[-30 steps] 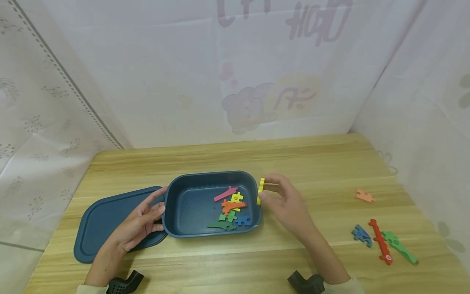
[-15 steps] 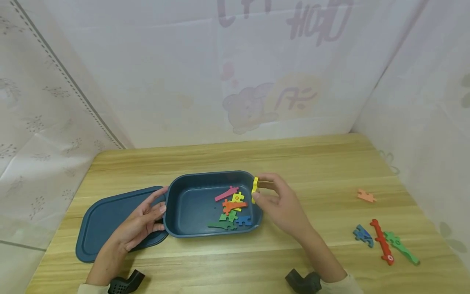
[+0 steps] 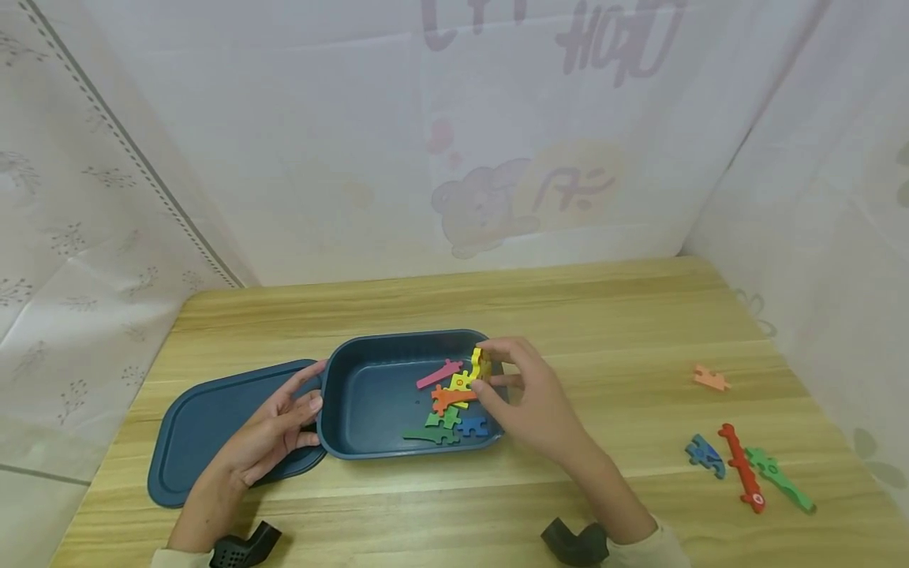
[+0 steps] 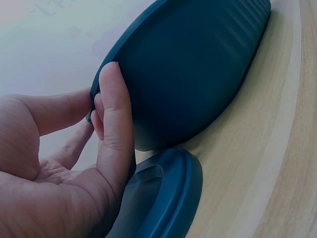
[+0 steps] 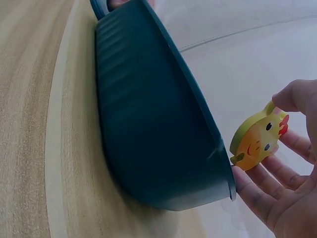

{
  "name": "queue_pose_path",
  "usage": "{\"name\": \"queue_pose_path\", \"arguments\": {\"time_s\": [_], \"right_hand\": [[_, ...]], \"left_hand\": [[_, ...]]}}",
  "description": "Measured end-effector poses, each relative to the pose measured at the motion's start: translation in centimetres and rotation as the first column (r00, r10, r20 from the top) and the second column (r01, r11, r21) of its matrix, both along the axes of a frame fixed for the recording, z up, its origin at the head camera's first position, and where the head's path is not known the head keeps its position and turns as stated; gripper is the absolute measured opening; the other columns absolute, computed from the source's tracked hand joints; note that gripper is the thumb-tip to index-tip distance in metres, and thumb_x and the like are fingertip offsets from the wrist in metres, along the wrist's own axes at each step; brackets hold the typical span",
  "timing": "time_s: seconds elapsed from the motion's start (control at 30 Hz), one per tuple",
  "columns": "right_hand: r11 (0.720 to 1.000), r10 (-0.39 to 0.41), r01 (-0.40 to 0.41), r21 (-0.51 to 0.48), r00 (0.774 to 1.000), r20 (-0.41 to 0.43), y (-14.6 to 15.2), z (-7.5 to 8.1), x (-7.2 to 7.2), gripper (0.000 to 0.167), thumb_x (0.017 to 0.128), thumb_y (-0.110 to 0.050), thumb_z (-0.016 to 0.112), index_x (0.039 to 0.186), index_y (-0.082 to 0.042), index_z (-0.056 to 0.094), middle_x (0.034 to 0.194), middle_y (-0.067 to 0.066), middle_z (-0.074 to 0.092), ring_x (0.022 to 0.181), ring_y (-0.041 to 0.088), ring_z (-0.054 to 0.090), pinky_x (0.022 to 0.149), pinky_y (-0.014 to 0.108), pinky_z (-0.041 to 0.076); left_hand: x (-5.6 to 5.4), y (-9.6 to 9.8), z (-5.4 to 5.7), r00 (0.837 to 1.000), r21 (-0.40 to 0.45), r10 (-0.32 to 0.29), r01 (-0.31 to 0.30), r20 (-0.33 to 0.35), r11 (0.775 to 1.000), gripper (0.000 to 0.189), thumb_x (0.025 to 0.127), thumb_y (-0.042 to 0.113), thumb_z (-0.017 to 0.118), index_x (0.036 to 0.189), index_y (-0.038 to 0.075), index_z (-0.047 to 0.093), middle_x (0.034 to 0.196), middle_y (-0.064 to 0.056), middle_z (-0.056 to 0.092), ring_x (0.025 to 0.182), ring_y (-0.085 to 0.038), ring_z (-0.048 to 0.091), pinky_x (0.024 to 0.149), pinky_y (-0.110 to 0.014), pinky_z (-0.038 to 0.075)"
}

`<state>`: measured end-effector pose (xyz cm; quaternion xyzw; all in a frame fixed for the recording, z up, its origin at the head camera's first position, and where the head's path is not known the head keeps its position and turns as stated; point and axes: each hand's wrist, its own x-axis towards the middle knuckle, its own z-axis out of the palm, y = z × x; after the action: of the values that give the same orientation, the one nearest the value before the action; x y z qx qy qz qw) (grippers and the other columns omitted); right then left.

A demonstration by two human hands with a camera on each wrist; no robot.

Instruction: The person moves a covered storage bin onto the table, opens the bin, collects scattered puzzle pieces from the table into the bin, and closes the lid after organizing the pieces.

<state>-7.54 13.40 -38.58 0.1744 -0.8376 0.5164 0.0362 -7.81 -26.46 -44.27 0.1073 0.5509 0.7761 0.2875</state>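
- Right wrist view: pinched by its edges between thumb and fingers of the right hand [image 5: 292,193], a thin yellow puzzle piece with a painted animal face [image 5: 255,141]; held just above the rim, at the three o'clock end of a dark blue-green rectangular plastic box [image 5: 148,109].
- Judged by looks: light, stiff, probably painted wood; unlikely to break, perhaps a little slippery on the smooth faces.
- Best gripped across the side edges, sparing the ear-like nubs and red tuft.
- Head view: at nine o'clock of the box, thumb and fingers of the left hand [image 3: 266,438] pinching the rim, judged enough to steady a light, fairly rigid container.
- Beyond, toward eight to nine o'clock: matching flat plastic lid [image 3: 199,442], partly behind the left hand.
- In the way: the raised end wall at three o'clock, plus pieces crowded inside toward four: pink [image 3: 439,374], flat yellow [image 3: 461,382], orange [image 3: 452,398], two greens, blue [image 3: 472,427].
- Well apart on the wood-grain table [image 3: 604,300]: peach jigsaw piece [image 3: 710,378] toward three o'clock; blue curved piece [image 3: 706,457], long red piece [image 3: 742,469] and tapering green piece [image 3: 779,479] between three and four.
- Cannot tell: whether touching the rim with a right finger.
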Motion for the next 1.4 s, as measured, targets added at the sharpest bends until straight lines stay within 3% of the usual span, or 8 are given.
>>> {"name": "queue_pose_path", "arguments": {"time_s": [0.2, 0.47, 0.77, 1.17, 1.4], "right_hand": [[1.000, 0.010, -0.010, 0.003, 1.000, -0.016, -0.3, -0.1, 0.1, 0.049, 0.095, -0.010, 0.079, 0.140, -0.010, 0.061, 0.139, 0.006, 0.061, 0.125, 0.026, 0.065, 0.093, 0.039, 0.066], [0.997, 0.040, -0.036, 0.064, 0.997, -0.070, -0.8, -0.1, 0.0, 0.050, 0.094, -0.012, 0.082, 0.140, -0.014, 0.061, 0.139, 0.003, 0.062, 0.125, 0.020, 0.065, 0.095, 0.036, 0.065], [0.995, 0.071, -0.064, 0.082, 0.995, -0.076, -1.3, 0.0, 0.2, 0.047, 0.094, -0.013, 0.081, 0.137, -0.020, 0.064, 0.138, -0.002, 0.061, 0.122, 0.016, 0.065, 0.095, 0.046, 0.065], [0.976, 0.059, -0.025, 0.218, 0.987, -0.148, -2.0, -0.5, 0.1, 0.047, 0.092, -0.021, 0.084, 0.136, -0.019, 0.068, 0.139, -0.001, 0.061, 0.112, 0.015, 0.069, 0.092, 0.041, 0.066], [0.962, 0.079, -0.026, 0.271, 0.979, -0.187, -2.1, -0.7, 0.1, 0.045, 0.092, -0.017, 0.082, 0.135, -0.016, 0.070, 0.146, 0.001, 0.060, 0.133, 0.022, 0.062, 0.099, 0.040, 0.064]], "left_hand": [[0.0, 0.0, 0.0, 1.000, -0.002, 0.006, -0.006, 0.012, 1.000, 0.065, 0.116, 0.007, 0.040, 0.170, 0.030, 0.014, 0.136, 0.007, 0.063, 0.111, -0.006, 0.071, 0.085, -0.024, 0.065], [0.1, 0.1, 0.1, 1.000, 0.012, 0.001, -0.001, 0.005, 1.000, 0.063, 0.116, 0.006, 0.039, 0.169, 0.031, 0.017, 0.136, 0.007, 0.064, 0.112, -0.007, 0.071, 0.085, -0.025, 0.065], [0.0, 0.1, 0.1, 1.000, 0.006, 0.001, -0.001, 0.005, 1.000, 0.063, 0.116, 0.007, 0.039, 0.169, 0.031, 0.016, 0.136, 0.007, 0.065, 0.112, -0.007, 0.071, 0.086, -0.025, 0.065], [0.1, 0.0, 0.1, 1.000, -0.009, 0.004, -0.004, 0.012, 1.000, 0.063, 0.116, 0.008, 0.039, 0.169, 0.031, 0.015, 0.134, 0.007, 0.064, 0.110, -0.006, 0.071, 0.085, -0.025, 0.065], [0.0, 0.1, 0.1, 1.000, 0.008, -0.002, 0.002, 0.011, 1.000, 0.064, 0.116, 0.007, 0.039, 0.170, 0.030, 0.014, 0.135, 0.007, 0.064, 0.111, -0.007, 0.071, 0.086, -0.025, 0.065]]}}
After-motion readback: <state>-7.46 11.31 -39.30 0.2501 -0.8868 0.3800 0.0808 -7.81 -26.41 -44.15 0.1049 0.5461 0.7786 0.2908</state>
